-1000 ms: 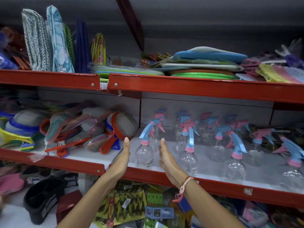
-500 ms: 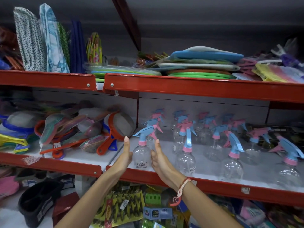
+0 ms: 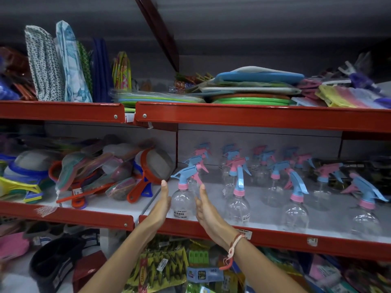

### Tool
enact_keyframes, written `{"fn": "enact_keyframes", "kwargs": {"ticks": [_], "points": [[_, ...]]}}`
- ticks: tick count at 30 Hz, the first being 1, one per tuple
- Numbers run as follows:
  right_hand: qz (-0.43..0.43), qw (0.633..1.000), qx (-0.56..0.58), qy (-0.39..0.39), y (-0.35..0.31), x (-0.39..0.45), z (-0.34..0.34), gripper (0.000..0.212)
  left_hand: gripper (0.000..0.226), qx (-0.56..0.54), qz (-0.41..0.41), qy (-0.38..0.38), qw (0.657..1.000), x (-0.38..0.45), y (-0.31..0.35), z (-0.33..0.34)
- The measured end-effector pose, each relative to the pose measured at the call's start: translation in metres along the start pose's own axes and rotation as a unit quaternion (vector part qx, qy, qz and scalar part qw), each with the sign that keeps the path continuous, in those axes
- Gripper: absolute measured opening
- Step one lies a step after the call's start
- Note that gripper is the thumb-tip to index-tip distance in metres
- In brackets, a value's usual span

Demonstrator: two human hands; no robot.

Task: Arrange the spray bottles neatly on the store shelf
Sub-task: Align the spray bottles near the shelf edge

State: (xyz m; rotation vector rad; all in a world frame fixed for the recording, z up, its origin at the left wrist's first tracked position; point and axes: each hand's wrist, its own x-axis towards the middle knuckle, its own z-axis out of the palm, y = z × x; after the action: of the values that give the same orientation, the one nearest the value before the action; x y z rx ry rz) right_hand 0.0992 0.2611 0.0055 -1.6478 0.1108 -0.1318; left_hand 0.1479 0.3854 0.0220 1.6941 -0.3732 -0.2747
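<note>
Several clear spray bottles with blue and pink trigger heads stand in loose rows on the white middle shelf [image 3: 275, 224]. The front-left spray bottle [image 3: 182, 203] has a blue head on a pink collar and a price sticker. My left hand [image 3: 161, 205] is flat against its left side, fingers straight up. My right hand [image 3: 204, 208], with a red and white thread on the wrist, is flat at its right side. Neither hand wraps around it. A neighbouring bottle [image 3: 237, 205] stands just to the right.
Red-edged shelves run above and below. Left of the bottles lies a heap of orange-handled strainers [image 3: 146, 176] past a shelf joint. The upper shelf holds stacked plastic plates [image 3: 249, 100] and fabric covers [image 3: 44, 64]. Packaged goods [image 3: 160, 269] fill the lower level.
Both hands have closed in from a wider gap until their palms flank the front-left bottle. The view has shifted slightly.
</note>
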Motion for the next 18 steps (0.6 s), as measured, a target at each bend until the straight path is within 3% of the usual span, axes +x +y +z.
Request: {"fn": "enact_keyframes", "kwargs": {"ticks": [3,7,11,15,18], "points": [[-0.005,1.0,-0.008,0.012,0.0,-0.013,-0.01,0.08,0.108,0.015,0.007,0.064,0.998,-0.001,-0.01,0.002],[-0.046,0.998,0.027,0.03,0.006,-0.037,-0.042,0.081,0.082,-0.021,0.111,0.133,0.985,-0.008,-0.016,0.013],[-0.103,0.98,0.072,0.153,0.009,-0.058,-0.088,0.067,0.046,-0.041,0.128,0.086,0.987,-0.014,-0.012,0.041],[-0.105,0.938,0.136,0.301,0.016,-0.056,-0.126,0.054,0.048,-0.045,0.09,0.022,0.995,-0.015,-0.005,0.076],[-0.083,0.939,0.119,0.312,0.021,-0.04,-0.144,0.048,0.049,-0.026,0.051,-0.013,0.998,-0.012,-0.005,0.1]]}}
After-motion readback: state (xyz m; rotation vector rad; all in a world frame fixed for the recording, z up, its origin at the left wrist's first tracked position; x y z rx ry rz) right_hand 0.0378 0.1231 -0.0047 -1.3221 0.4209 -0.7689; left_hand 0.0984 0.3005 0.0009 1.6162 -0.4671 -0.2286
